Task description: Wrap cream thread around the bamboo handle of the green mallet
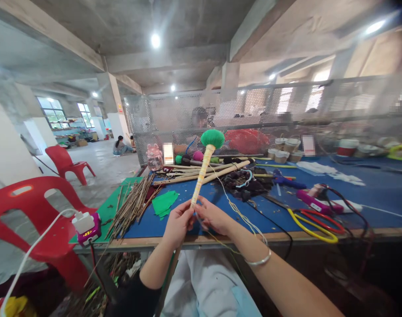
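Observation:
A mallet-like stick with a round green padded head tilts up over the table's front edge. Pale yellow and white yarn is wound in bands along its upper shaft. My left hand is closed around the shaft below the wrapping. Beside it, my right hand has its fingers bent close against the shaft, with a strand of yarn at the fingertips. Loose yarn strands trail over the table past my right wrist. The lower shaft runs down toward my lap, partly hidden by my left hand.
Thin sticks and green cloth lie to the left. Behind are thicker rods and a pink bottle. Yellow-handled scissors and a purple power strip sit right. A red chair stands left; a person crouches farther back.

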Motion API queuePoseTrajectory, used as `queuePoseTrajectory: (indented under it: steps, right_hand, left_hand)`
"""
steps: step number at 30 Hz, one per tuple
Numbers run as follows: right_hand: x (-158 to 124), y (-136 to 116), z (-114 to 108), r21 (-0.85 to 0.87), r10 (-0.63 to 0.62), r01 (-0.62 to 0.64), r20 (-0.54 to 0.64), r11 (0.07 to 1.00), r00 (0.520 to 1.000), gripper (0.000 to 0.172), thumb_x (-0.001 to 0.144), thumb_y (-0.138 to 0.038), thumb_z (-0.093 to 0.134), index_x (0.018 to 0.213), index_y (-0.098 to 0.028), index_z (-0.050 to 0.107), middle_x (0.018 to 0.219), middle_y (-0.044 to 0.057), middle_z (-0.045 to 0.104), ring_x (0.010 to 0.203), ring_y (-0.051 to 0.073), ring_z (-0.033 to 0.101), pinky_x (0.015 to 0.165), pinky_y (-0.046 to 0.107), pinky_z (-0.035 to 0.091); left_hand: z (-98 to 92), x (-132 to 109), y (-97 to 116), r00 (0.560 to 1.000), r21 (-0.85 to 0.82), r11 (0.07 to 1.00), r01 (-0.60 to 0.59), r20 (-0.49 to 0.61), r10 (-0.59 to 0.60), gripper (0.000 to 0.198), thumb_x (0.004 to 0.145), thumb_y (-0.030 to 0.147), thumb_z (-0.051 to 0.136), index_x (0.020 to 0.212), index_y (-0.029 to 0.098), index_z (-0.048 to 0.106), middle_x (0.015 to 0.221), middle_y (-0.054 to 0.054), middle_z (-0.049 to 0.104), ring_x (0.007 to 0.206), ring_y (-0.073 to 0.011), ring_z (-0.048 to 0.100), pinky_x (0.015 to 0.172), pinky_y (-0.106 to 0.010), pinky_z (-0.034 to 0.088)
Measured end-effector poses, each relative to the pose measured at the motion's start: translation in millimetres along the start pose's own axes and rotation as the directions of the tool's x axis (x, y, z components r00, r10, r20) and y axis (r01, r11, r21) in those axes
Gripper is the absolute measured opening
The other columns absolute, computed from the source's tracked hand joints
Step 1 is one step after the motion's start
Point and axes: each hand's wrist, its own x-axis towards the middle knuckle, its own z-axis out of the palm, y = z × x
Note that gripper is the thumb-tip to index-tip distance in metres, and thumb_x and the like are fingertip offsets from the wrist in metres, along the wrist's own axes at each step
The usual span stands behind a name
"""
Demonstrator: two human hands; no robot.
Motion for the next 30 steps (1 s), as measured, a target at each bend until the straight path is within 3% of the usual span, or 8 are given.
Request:
queuePoseTrajectory:
  steps: [3,6,9,12,15,20,24,30]
  right_hand:
    - [-13,-10,-11,-0.197,0.012,-0.022,-0.05,0.98,0.999,0.044,0.07,-0.045,0.062,0.1,-0.018,0.046,0.055,-0.007,0.047,0.039,0.004,0.032,0.037,0.017,0.02]
    - [-20,-17,-14,-0.342,-0.151,0.091,-0.151,0.935,0.977,0.031,0.07,-0.046,0.059,0.072,-0.015,0.054,0.055,-0.003,0.047,0.049,0.007,0.036,0.045,0.02,0.027]
    - [-19,-19,-16,-0.416,-0.278,0.174,-0.206,0.893,0.938,0.03,0.07,-0.044,0.058,0.062,-0.015,0.057,0.058,-0.001,0.05,0.056,0.01,0.042,0.055,0.023,0.033]
    - [-13,-17,-20,-0.4,-0.281,0.178,-0.217,0.899,0.935,0.027,0.068,-0.042,0.06,0.062,-0.016,0.058,0.058,-0.002,0.052,0.057,0.011,0.043,0.059,0.025,0.035]
    - [-5,-17,-25,-0.395,-0.292,0.198,-0.194,0.897,0.936,0.026,0.066,-0.04,0.062,0.062,-0.015,0.059,0.059,-0.001,0.054,0.059,0.011,0.044,0.06,0.025,0.036]
    - [13,-24,-24,-0.244,-0.232,0.203,-0.094,0.948,0.968,0.032,0.064,-0.04,0.065,0.081,-0.013,0.061,0.059,-0.002,0.053,0.051,0.008,0.042,0.048,0.021,0.031]
    - [25,-23,-21,-0.102,-0.197,0.198,0.019,0.975,0.98,0.042,0.062,-0.041,0.068,0.092,-0.012,0.06,0.058,-0.003,0.054,0.046,0.006,0.04,0.043,0.019,0.024]
    - [27,-8,-25,-0.042,-0.18,0.178,-0.05,0.983,0.982,0.04,0.063,-0.037,0.069,0.091,-0.011,0.06,0.051,-0.005,0.051,0.035,0.001,0.023,0.036,0.019,0.013]
  left_hand:
    - [-3.3,1,0,0.999,0.057,0.998,-0.004,-0.044,0.007,0.046,0.07,0.034,0.063,0.109,0.011,0.056,0.046,0.007,0.041,0.039,-0.0033,0.032,0.037,-0.016,0.024]
    - [-3.3,2,-2,0.997,0.047,0.999,0.016,-0.078,-0.012,0.049,0.066,0.033,0.066,0.108,0.012,0.054,0.047,0.008,0.042,0.037,-0.0027,0.031,0.036,-0.016,0.024]
    - [1.9,3,-3,0.993,0.017,1.0,-0.001,-0.121,0.003,0.049,0.056,0.029,0.074,0.099,0.015,0.055,0.06,0.006,0.051,0.037,-0.0014,0.034,0.035,-0.015,0.024]
    - [8.0,3,-2,0.982,-0.023,0.999,-0.04,-0.184,0.035,0.041,0.052,0.027,0.076,0.084,0.015,0.054,0.059,0.006,0.052,0.036,-0.0017,0.036,0.034,-0.016,0.026]
    - [9.2,4,-1,0.987,-0.059,0.998,-0.025,-0.16,0.015,0.035,0.054,0.03,0.075,0.075,0.013,0.054,0.048,0.006,0.048,0.036,-0.0035,0.039,0.036,-0.016,0.029]
    - [1.3,9,-4,0.996,-0.134,0.991,0.008,-0.085,-0.02,0.032,0.062,0.036,0.071,0.079,0.012,0.057,0.049,0.003,0.052,0.037,-0.0034,0.042,0.039,-0.015,0.03]
    - [-1.7,9,-10,0.994,-0.184,0.983,0.024,-0.102,-0.043,0.035,0.064,0.042,0.068,0.081,0.013,0.057,0.055,0.002,0.054,0.038,-0.0026,0.042,0.037,-0.014,0.031]
    - [4.0,7,-11,0.994,-0.26,0.964,0.051,-0.08,-0.074,0.035,0.064,0.042,0.068,0.079,0.013,0.055,0.063,0.003,0.052,0.039,-0.0005,0.035,0.034,-0.013,0.025]
